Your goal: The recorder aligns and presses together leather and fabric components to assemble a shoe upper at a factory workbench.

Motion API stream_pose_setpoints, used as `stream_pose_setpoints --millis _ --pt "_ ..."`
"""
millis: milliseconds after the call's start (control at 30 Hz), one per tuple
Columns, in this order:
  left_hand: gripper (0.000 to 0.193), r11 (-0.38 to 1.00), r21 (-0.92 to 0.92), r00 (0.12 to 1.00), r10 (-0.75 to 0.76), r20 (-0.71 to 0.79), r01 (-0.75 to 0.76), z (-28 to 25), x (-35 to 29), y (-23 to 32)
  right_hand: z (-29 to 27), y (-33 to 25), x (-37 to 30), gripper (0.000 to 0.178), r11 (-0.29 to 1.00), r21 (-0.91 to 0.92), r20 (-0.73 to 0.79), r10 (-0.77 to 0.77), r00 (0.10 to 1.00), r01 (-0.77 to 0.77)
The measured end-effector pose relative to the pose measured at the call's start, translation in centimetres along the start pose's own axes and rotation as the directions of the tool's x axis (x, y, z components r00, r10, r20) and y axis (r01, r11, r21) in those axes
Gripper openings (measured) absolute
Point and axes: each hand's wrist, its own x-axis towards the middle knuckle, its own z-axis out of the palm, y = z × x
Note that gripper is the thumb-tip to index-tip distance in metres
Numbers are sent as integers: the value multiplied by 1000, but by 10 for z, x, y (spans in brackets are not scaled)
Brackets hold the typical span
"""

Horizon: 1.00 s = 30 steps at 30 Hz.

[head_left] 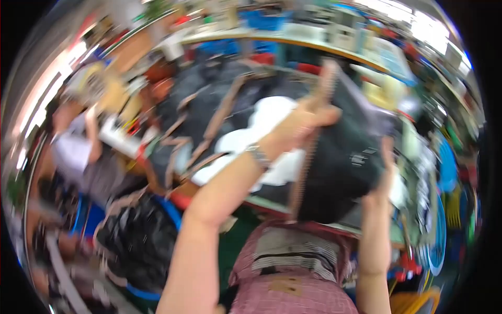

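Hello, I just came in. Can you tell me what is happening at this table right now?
A person is holding up a large black bag with both hands above a crowded work table. The left hand grips a brown strap on the bag, and the right hand holds the bag's far side. More black bags with brown straps and some white pieces lie on the table. Another person is at the left. The picture is blurred, so finer detail is unclear.

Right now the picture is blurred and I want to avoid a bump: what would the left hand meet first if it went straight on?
Likely the black bag: the left hand already grips its brown strap and touches it. Depth is unclear.
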Motion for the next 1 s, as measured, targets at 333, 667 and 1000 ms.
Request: stream_pose_setpoints --millis 333,667,1000 --pt "72 950 211 409 291 -865 -230 38 -233 -37 21 -17 10 41 560 -826 543 760 358 64" --pt "29 920 241 -551 32 -834 -311 26 -659 -148 -20 29 17 22 -1 -992 27 974 225 125" --pt "57 886 30 -625 350 -698 463 14 -666 -308 -52 37 28 19 -274 -923 -181 929 324 271"
